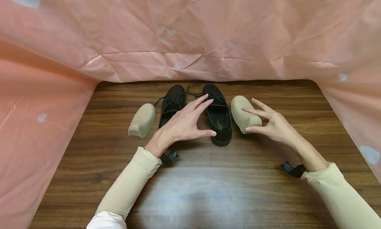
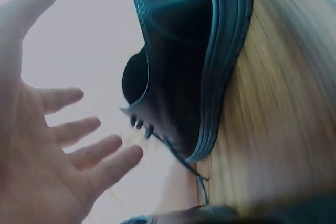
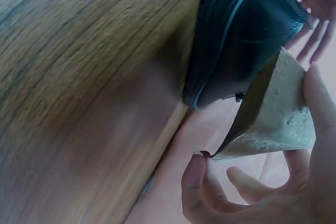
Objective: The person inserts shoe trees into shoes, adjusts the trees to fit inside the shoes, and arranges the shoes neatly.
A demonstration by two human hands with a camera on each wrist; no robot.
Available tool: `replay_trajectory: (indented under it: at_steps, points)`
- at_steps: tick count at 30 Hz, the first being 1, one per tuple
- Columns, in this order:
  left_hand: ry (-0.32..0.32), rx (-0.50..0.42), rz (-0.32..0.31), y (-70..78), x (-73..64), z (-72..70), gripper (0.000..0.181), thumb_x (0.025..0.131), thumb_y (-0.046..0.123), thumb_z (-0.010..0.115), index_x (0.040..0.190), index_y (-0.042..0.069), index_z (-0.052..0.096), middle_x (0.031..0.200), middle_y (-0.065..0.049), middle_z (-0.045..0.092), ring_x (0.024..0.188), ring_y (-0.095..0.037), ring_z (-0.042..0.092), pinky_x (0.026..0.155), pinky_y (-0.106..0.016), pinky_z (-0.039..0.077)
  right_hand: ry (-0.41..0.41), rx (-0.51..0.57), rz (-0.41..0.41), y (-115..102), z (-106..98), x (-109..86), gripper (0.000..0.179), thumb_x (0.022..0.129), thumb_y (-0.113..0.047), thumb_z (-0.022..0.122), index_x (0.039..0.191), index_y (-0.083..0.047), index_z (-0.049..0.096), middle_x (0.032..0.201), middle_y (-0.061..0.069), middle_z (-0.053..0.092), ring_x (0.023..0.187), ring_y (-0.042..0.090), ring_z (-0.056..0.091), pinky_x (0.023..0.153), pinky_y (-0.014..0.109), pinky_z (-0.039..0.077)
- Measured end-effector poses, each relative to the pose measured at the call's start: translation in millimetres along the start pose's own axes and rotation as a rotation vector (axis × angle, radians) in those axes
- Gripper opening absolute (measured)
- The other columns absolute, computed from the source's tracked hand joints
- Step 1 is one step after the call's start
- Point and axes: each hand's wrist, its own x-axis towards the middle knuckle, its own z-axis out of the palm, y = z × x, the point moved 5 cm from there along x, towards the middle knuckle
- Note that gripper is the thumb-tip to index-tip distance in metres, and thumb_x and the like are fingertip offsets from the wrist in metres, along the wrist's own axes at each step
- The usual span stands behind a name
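Observation:
Two black lace-up shoes stand side by side, the left shoe (image 1: pixel 175 93) partly hidden behind my left hand (image 1: pixel 184 126) and the right shoe (image 1: pixel 222 137) just beyond its fingertips. That hand is spread over them, thumb apart from the fingers, with nothing in its grasp. My right hand (image 1: pixel 276 126) pinches a beige moulded shoe insert (image 1: pixel 240 108) beside the right shoe. In the right wrist view, the thumb lies on one face of this insert (image 3: pixel 283 114) and fingertips meet its edge; it looks tilted. A second beige insert (image 1: pixel 143 119) rests left of the left shoe.
The brown wood-grain table (image 1: pixel 193 189) extends in front of the shoes. Pink cloth (image 1: pixel 208 33) with pale hearts rises at the back and both sides. Loose laces (image 1: pixel 193 94) lie between the shoe toes. Black straps (image 1: pixel 293 169) circle both wrists.

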Motion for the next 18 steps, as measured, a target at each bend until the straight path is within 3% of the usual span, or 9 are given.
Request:
replay_trajectory:
  at_steps: [4,8,14,18]
  points:
    - [0.007,-0.021,-0.033,2.0,2.2,11.2,0.107,0.076,0.075,0.066,0.159,0.021,0.025,0.165,0.0,0.016,0.146,-0.026,0.029,0.106,-0.05,0.041,0.002,0.05,0.0,-4,0,-1.4,0.064,0.081,-0.016,0.084,0.139,-0.026,0.06,0.16,-0.001,0.03,0.106,-0.006,0.058,0.08,0.012,0.049]
    - [0.015,-0.04,-0.024,2.9,3.8,20.4,0.108,0.077,0.072,0.068,0.159,0.016,0.025,0.165,-0.005,0.018,0.146,-0.029,0.029,0.109,-0.048,0.038,0.004,0.087,0.003,-8,0,-2.8,0.063,0.081,-0.014,0.084,0.139,-0.025,0.061,0.159,-0.001,0.033,0.115,-0.007,0.051,0.081,0.01,0.048]
    - [0.034,-0.046,-0.012,0.0,7.0,24.8,0.106,0.079,0.068,0.07,0.158,0.013,0.026,0.165,-0.002,0.017,0.145,-0.028,0.03,0.11,-0.046,0.037,-0.011,0.066,0.004,-18,-3,-5.1,0.065,0.079,-0.016,0.085,0.138,-0.028,0.061,0.157,-0.003,0.036,0.128,0.017,0.05,0.087,0.011,0.042]
    - [0.037,-0.057,-0.02,-1.3,10.4,26.3,0.106,0.079,0.07,0.068,0.159,0.015,0.025,0.166,0.0,0.015,0.145,-0.03,0.032,0.11,-0.045,0.037,-0.029,0.047,-0.006,-26,-7,-6.5,0.065,0.079,-0.017,0.085,0.138,-0.03,0.061,0.156,-0.006,0.038,0.138,0.03,0.041,0.093,0.02,0.038]
